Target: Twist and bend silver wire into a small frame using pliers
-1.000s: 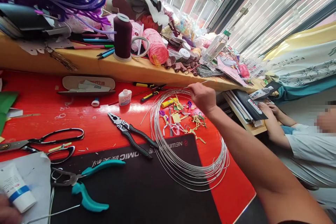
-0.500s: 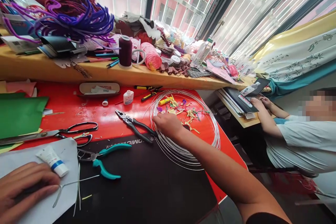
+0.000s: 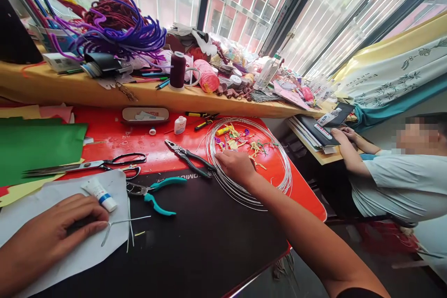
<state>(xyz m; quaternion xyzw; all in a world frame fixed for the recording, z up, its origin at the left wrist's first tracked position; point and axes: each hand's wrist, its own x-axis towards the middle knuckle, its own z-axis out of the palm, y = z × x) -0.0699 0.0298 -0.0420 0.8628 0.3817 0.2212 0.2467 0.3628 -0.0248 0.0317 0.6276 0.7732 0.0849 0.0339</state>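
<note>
Fingers (image 3: 225, 158) of the right hand (image 3: 236, 166) curl onto the wire coil (image 3: 240, 196) beneath them, grip unclear, black pliers (image 3: 190, 158) just left, while the left hand (image 3: 49, 235) lies flat and open on white paper (image 3: 70, 260), fingertips touching a bent wire piece (image 3: 129, 220).

bare black mat (image 3: 209, 242) lies open between teal pliers (image 3: 159, 195) and wire coil (image 3: 287, 174).

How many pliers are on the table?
2 clear ones: black-handled pliers beside the wire coil, and teal-handled pliers on the black mat. A yellow-and-black tool near the shelf may be a third; clutter could hide more.
</note>
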